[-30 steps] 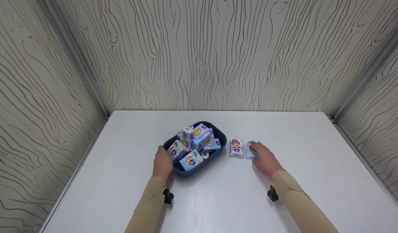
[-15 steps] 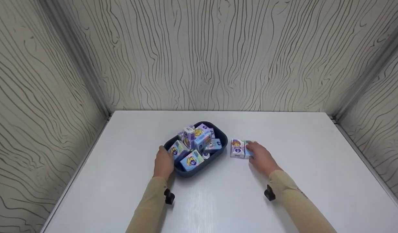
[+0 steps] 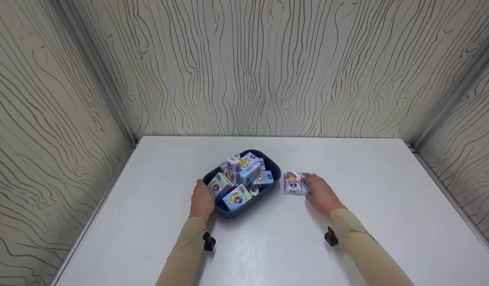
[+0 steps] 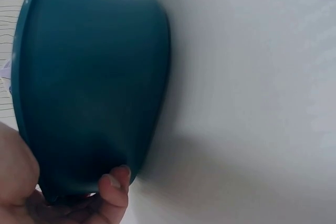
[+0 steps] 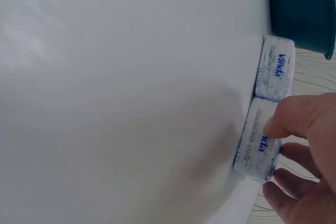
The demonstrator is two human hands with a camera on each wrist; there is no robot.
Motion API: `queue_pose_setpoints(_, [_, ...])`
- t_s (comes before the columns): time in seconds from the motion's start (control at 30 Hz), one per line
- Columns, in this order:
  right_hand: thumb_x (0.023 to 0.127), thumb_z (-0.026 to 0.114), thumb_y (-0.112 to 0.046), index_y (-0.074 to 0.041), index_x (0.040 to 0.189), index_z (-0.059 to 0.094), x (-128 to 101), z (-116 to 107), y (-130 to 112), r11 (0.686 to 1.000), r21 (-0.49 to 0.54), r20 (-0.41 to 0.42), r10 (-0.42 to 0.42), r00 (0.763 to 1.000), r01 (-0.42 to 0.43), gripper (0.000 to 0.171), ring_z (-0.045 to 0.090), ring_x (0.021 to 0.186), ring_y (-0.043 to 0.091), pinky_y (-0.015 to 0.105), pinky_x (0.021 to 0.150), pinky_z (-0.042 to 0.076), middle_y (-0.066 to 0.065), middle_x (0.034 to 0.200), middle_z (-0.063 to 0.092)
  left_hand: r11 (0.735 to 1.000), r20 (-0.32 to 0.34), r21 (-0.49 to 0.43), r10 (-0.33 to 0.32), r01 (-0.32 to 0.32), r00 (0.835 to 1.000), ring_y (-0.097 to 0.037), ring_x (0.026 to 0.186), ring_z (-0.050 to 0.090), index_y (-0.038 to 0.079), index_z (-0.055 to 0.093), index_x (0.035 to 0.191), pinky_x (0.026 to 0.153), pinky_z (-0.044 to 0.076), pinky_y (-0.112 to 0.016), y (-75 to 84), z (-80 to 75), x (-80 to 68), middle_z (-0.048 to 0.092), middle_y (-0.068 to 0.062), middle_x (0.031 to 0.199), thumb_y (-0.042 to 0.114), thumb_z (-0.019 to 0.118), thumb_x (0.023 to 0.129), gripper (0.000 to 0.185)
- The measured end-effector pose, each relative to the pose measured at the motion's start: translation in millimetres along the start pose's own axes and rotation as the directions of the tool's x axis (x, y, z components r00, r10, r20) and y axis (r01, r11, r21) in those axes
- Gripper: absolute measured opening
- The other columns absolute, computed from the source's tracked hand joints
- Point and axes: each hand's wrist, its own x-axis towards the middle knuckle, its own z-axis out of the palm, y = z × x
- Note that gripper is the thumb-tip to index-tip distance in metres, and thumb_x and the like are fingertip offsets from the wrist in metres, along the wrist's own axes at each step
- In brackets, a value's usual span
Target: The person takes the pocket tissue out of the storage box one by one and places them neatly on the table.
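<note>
Now | left hand (image 3: 200, 200) grips one tray (image 4: 94, 103) | right hand (image 3: 320, 194) pinches one of two packs (image 5: 265, 124) (side by side)

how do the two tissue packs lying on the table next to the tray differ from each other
The near tissue pack is held by the right hand, fingers on its edge; the far tissue pack lies untouched. The far one sits closer to the dark tray. Both lie flat, side by side, edges meeting, with the same Vinda print.
</note>
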Motion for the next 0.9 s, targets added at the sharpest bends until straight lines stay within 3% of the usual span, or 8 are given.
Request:
queue_pose_setpoints(0.2, [0.083,0.063,-0.004,0.006,0.126,0.055,7,-3,-13,0.999,0.034,-0.034,-0.017,0.999,0.018,0.044,0.040,0.127,0.042,0.052,0.106,0.030,0.025,0.135,0.046,1.000,0.006,-0.018,-0.011,0.011,1.000,-0.043,0.115,0.052,-0.017,0.030,0.136,0.096,0.042,-0.051,0.6,-1.6,-0.1,0.050,-0.034,0.124,0.010,0.041,0.098,0.048])
queue_pose_setpoints(0.4, [0.083,0.067,-0.012,0.005,0.127,0.054,15,-2,-32,0.996,0.045,-0.072,-0.073,0.995,0.076,0.049,0.044,0.123,0.041,0.051,0.104,0.034,0.024,0.134,0.046,1.000,-0.007,0.003,0.029,-0.029,1.000,-0.045,0.110,0.055,-0.018,0.032,0.134,0.091,0.045,-0.052,0.2,-1.3,-1.9,0.052,-0.034,0.119,0.007,0.041,0.098,0.045])
queue_pose_setpoints(0.63, [0.085,0.070,-0.020,-0.002,0.136,0.047,27,-1,-71,0.989,0.093,-0.052,-0.109,0.993,0.114,0.059,0.041,0.129,0.034,0.046,0.106,0.034,0.017,0.138,0.044,1.000,-0.003,0.004,0.017,-0.017,1.000,-0.045,0.111,0.054,-0.018,0.031,0.135,0.092,0.044,-0.052,-0.3,-0.2,-0.4,0.051,-0.035,0.120,0.007,0.041,0.098,0.046])
queue_pose_setpoints(0.9, [0.085,0.071,-0.027,-0.009,0.143,0.042,41,4,-117,0.985,0.064,-0.028,-0.156,0.987,0.157,0.068,0.039,0.131,0.028,0.042,0.106,0.034,0.012,0.142,0.042,1.000,0.025,-0.008,-0.023,0.023,0.999,-0.044,0.120,0.048,-0.017,0.026,0.140,0.099,0.039,-0.051,1.7,-1.1,-1.1,0.046,-0.034,0.129,0.010,0.040,0.099,0.050])
